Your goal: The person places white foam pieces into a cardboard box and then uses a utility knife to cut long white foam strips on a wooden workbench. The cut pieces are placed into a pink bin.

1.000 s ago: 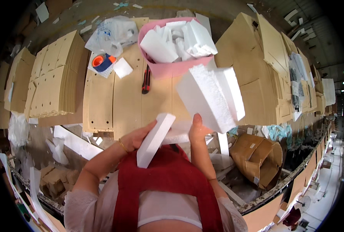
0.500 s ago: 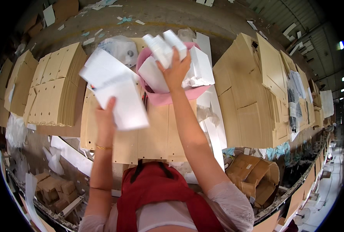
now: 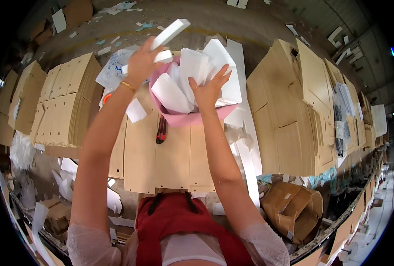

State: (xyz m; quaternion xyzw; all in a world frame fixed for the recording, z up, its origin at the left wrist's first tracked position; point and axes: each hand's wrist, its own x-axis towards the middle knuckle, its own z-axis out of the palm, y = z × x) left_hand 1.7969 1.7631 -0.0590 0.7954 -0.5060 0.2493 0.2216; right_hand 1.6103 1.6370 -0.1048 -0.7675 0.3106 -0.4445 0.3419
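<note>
Since half a second ago, the big foam sheet is gone from the left hand [image 3: 140,62], now clamped on a white foam strip [image 3: 170,33] above the pink tub [image 3: 186,119]. Right hand [image 3: 208,86] is pressed, fingers spread, on the foam pieces [image 3: 192,73] inside.

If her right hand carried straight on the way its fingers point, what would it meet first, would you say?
Most likely the white foam pieces piled in the pink tub: the right hand already rests against them with its fingers spread, though depth is hard to judge from above.
</note>
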